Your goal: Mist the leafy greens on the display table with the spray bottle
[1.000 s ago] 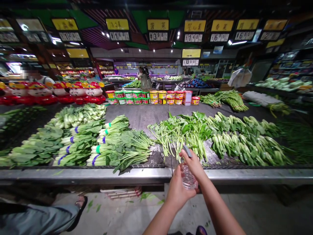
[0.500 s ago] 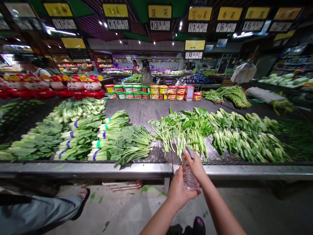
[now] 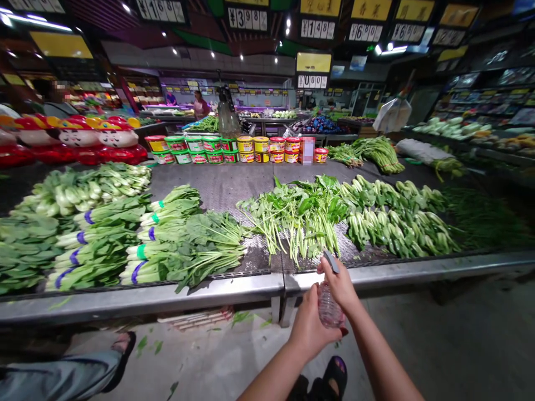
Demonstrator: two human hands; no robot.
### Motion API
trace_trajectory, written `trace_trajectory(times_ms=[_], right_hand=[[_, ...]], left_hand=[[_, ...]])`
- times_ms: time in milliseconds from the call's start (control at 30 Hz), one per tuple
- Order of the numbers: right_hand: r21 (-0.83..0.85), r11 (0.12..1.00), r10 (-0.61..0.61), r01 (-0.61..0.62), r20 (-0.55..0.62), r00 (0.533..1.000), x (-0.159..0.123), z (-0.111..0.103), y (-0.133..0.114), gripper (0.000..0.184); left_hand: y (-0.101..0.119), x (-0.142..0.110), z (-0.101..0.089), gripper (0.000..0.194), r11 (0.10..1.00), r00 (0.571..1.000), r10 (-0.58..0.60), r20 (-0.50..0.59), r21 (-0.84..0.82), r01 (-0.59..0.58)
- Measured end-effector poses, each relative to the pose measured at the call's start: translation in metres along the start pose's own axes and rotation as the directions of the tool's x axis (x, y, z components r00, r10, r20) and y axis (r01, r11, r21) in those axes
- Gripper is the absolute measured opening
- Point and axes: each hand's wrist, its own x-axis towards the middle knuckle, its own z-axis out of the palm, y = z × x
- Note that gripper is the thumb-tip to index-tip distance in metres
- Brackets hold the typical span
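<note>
Between my hands, in front of the display stand, is a clear ribbed plastic spray bottle (image 3: 330, 311) with a grey top. My left hand (image 3: 307, 328) wraps round the body from the left and below, closed on it. Higher up, my right hand (image 3: 340, 285) grips the neck and grey head, its fingers partly hiding them. Just beyond my hands lie loose leafy greens with long stems (image 3: 307, 214). Neither hand touches the vegetables.
The stand's metal edge (image 3: 251, 287) runs across in front of me. Banded greens (image 3: 163, 262) lie left, bok choy (image 3: 393, 228) right. Stacked tubs (image 3: 209, 149) and red figurines (image 3: 112, 139) line the back. Another person's sandalled foot (image 3: 121, 356) is at lower left.
The view has turned a little to the right and tilted down, so the stand and signs sit further left. Both hands keep hold of the spray bottle, with little change in grip.
</note>
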Motion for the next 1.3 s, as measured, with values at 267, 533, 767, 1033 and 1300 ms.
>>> trace_trajectory(times_ms=[267, 533, 767, 1033, 1300], right_hand=[[-0.01, 0.999, 0.036, -0.036, -0.025, 0.999, -0.001, -0.006, 0.015, 0.046], [0.073, 0.996, 0.063, -0.057, -0.083, 0.995, 0.005, -0.028, 0.028, 0.042], [0.095, 0.994, 0.06, -0.052, -0.09, 0.994, 0.012, -0.048, 0.029, 0.042], [0.142, 0.99, 0.011, 0.0, -0.081, 0.997, 0.034, -0.07, 0.017, 0.047], [-0.013, 1.0, -0.007, 0.006, -0.095, 0.995, 0.056, -0.085, 0.027, 0.043]], left_hand=[[-0.009, 0.004, 0.014, 0.09, 0.999, 0.998, -0.038, 0.052, 0.024, 0.037], [-0.006, 0.018, 0.031, 0.102, 0.999, 0.995, -0.032, 0.1, 0.035, 0.029], [0.006, 0.031, 0.046, 0.098, 1.0, 0.997, 0.006, 0.08, 0.001, -0.007], [0.036, 0.053, 0.052, 0.077, 0.996, 0.996, 0.086, 0.036, -0.014, -0.085], [0.042, 0.069, 0.072, 0.08, 0.999, 0.999, 0.04, 0.025, -0.038, -0.039]])
